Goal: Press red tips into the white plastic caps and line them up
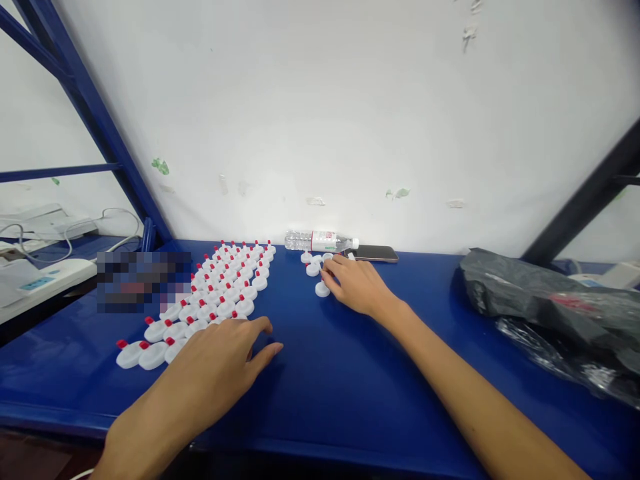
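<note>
White round plastic caps with red tabs (226,283) lie in slanting rows on the left of the blue table (310,387). Over the near end of these rows hovers my left hand (220,360), thumb and index finger apart with nothing between them; it hides some of the caps. Farther back, my right hand (357,283) reaches to a small loose group of the same caps (313,269). Its thumb and fingertips close at the red tab of the nearest white cap (323,289), which appears to rest on the table. The fingers partly hide the other caps there.
A clear plastic bottle (320,241) lies against the wall, with a phone (373,253) beside it. Dark plastic bags (545,307) lie at the right. A power strip (55,280) and cables are at the left. Blue frame posts (107,127) slant up on the left.
</note>
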### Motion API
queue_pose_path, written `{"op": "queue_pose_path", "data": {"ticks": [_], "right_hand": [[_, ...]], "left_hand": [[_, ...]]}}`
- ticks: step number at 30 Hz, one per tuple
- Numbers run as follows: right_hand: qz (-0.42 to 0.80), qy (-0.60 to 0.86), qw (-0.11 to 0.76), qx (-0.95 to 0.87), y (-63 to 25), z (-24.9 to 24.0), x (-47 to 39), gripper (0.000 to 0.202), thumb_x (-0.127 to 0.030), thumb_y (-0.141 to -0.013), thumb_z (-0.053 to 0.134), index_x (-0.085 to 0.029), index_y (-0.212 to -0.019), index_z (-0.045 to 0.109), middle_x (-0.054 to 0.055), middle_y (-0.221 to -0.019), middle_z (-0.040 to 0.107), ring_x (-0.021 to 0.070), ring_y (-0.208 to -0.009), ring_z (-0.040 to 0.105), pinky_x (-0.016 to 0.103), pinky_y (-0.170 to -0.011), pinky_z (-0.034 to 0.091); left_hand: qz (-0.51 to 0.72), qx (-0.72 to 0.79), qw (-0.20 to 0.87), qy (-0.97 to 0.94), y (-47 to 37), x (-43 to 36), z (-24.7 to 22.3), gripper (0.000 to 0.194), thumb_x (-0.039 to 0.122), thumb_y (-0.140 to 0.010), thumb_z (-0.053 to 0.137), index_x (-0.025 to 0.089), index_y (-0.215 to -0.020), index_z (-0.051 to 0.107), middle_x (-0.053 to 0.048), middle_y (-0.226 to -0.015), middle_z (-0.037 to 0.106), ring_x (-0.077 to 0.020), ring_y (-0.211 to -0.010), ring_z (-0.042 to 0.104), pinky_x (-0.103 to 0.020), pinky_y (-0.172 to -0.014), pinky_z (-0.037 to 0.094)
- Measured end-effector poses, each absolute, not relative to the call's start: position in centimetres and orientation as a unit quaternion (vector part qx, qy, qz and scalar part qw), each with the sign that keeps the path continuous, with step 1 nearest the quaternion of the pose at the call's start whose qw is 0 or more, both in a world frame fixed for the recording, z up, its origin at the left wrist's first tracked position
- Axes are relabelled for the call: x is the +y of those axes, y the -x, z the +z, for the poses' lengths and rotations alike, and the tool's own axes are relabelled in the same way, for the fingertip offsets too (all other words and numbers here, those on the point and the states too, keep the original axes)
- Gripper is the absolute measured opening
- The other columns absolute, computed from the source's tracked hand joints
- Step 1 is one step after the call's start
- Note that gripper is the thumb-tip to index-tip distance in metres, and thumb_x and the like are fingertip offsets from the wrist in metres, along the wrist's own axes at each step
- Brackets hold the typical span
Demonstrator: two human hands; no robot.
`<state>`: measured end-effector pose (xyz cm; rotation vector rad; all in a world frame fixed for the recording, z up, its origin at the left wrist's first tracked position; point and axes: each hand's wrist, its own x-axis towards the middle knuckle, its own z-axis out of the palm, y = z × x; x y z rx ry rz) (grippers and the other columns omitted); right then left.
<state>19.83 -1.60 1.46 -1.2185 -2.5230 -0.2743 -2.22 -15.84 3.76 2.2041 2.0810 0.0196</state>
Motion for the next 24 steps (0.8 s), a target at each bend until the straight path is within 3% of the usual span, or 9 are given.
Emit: {"op": "queue_pose_path", "data": {"ticks": [9, 24], "right_hand": [[-0.094, 0.392, 0.15, -0.903, -19.7, 1.5, -2.1, 0.031, -0.034, -0.107, 0.036, -0.02, -0.104, 0.063, 0.006, -0.104, 0.07, 0.0191, -0.081, 0.065, 0.03, -0.062, 0.031], [-0.119, 0.324, 0.146, -0.927, -18.5, 1.5, -3.2, 0.03, -0.029, -0.102, 0.042, -0.018, -0.086, 0.064, 0.005, -0.093, 0.069, 0.0145, -0.065, 0.058, 0.034, -0.056, 0.02]], "left_hand": [[-0.003, 0.687, 0.064, -0.724, 1.8, -15.7, 3.8, 0.034, 0.047, -0.096, 0.048, 0.029, -0.117, 0.068, -0.007, -0.101, 0.075, -0.0301, -0.095, 0.069, -0.04, -0.08, 0.045], [0.008, 0.681, 0.068, -0.729, 1.6, -15.7, 3.7, 0.033, 0.048, -0.096, 0.049, 0.03, -0.115, 0.068, -0.006, -0.099, 0.075, -0.0279, -0.093, 0.07, -0.037, -0.076, 0.044]]}}
